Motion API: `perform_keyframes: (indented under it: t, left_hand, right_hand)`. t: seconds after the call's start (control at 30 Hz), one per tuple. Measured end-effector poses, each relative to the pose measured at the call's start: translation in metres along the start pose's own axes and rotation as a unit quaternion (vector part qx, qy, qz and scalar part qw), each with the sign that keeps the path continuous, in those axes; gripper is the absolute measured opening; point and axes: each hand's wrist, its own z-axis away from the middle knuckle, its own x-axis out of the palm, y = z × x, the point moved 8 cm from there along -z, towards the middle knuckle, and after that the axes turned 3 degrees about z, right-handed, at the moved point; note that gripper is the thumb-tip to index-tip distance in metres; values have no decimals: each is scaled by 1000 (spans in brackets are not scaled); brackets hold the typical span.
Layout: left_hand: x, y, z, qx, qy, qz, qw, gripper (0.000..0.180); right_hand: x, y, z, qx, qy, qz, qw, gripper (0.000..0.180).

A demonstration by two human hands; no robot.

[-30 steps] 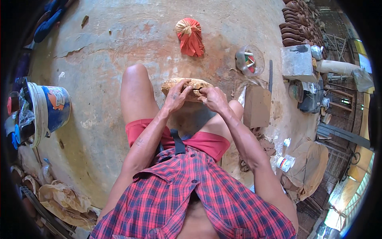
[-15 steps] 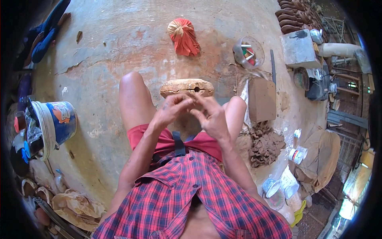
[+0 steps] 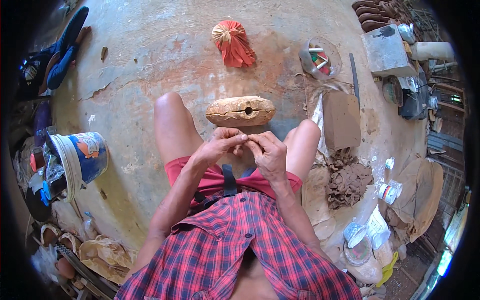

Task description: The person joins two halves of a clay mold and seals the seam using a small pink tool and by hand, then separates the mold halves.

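Observation:
My left hand and my right hand meet between my knees, fingers closed in a pinch with the fingertips touching. Whatever is between them, if anything, is too small to make out. Just beyond the fingers, on the floor, lies a pale brown two-part mould; a wavy seam runs around it and a dark round hole shows on the side facing me. Neither hand touches it. Farther off sits a gathered red and cream cloth bundle.
To the right are a clear bowl of coloured pieces and white sticks, a brown clay block, a dark bar and a clay heap. A blue and white bucket stands left. Another person's legs show far left.
My hands have come down slightly toward me, and their fingertips now meet in a pinch where the right fingers were spread and blurred. The whole view has shifted a little.

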Motion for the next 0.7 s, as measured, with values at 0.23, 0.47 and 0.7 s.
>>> perform_keyframes:
  t: [0.23, 0.47, 0.7]
  left_hand:
    - [-67, 61, -41, 256, 338, -234, 875, 38]
    - [-100, 49, -93, 255, 409, -379, 790, 37]
    - [-93, 45, -90, 222, 472, -421, 742, 36]
  right_hand:
    - [8, 57, -18, 166, 55, -82, 981, 32]
    - [57, 65, -44, 264, -123, -25, 956, 59]
    - [72, 77, -44, 279, -130, -31, 951, 68]
